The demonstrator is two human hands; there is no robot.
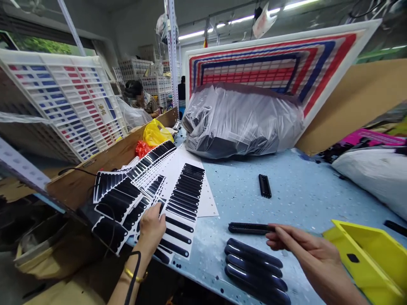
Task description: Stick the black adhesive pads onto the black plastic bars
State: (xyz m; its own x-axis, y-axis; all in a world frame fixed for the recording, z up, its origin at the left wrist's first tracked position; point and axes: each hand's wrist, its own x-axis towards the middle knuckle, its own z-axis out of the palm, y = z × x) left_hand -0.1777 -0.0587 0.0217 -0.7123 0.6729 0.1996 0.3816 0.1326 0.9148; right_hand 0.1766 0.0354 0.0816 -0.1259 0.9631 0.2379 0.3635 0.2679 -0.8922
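Observation:
My right hand (295, 243) pinches the right end of a long black strip-shaped piece (248, 228) lying over the blue table (235, 186). Just below it, several glossy dark rounded pieces (254, 267) rest side by side. My left hand (151, 226) is on the white sheets of black strip stickers (186, 190), its fingers bent at the sheet's left edge; whatever is between thumb and fingertips is too small to make out. Farther back on the table lies a short black piece (265, 186).
A yellow bin (359, 250) stands at the right edge. Behind are a large plastic-wrapped bundle (241, 123), a striped crate (254, 63) and a white sack (375, 169). A wooden board (111, 156) borders the left side. A person (141, 99) is in the background.

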